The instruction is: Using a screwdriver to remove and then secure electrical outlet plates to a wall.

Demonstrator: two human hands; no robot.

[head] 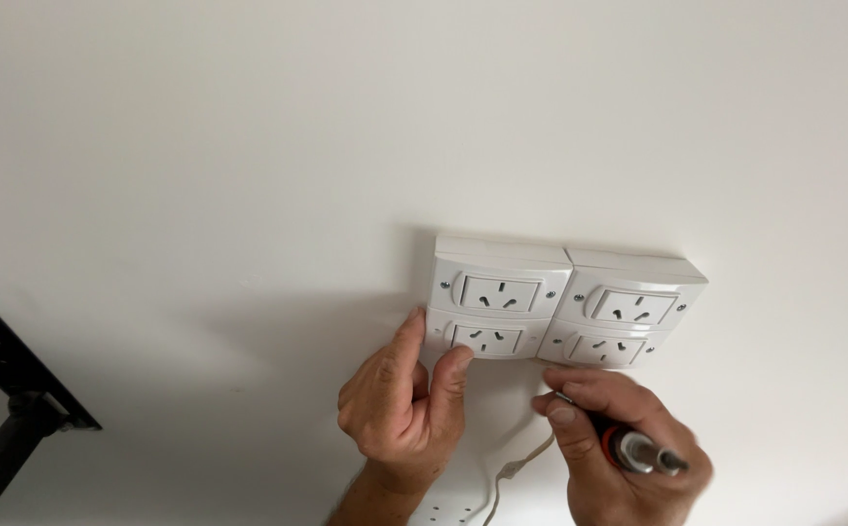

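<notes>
Here, head view, the only one. My left hand is up against the left socket box, a white surface-mounted unit on the white wall. Index fingertip touches the lower left corner of the box; thumb presses on the underside of its lower socket. The other fingers are curled into the palm. So the hand pinches the box's bottom edge and encloses nothing else.

My right hand sits lower and to the right, just beneath the right socket box. It is closed around a screwdriver: black grip with an orange ring and a metal end pointing lower right, out past my knuckles. The thin shaft runs up-left between my thumb and index finger, toward the seam under the two boxes. The tip is hidden behind my fingers; I cannot tell whether it touches anything.

The two boxes stand side by side, touching, each with two three-slot sockets, one above the other, and small screws at the face corners.

Around: a white cable hangs down the wall between my wrists, with a small inline piece on it, ending near a white power strip at the bottom edge, partly covered by my left forearm. A black metal frame stands at far left, well apart from both hands.
</notes>
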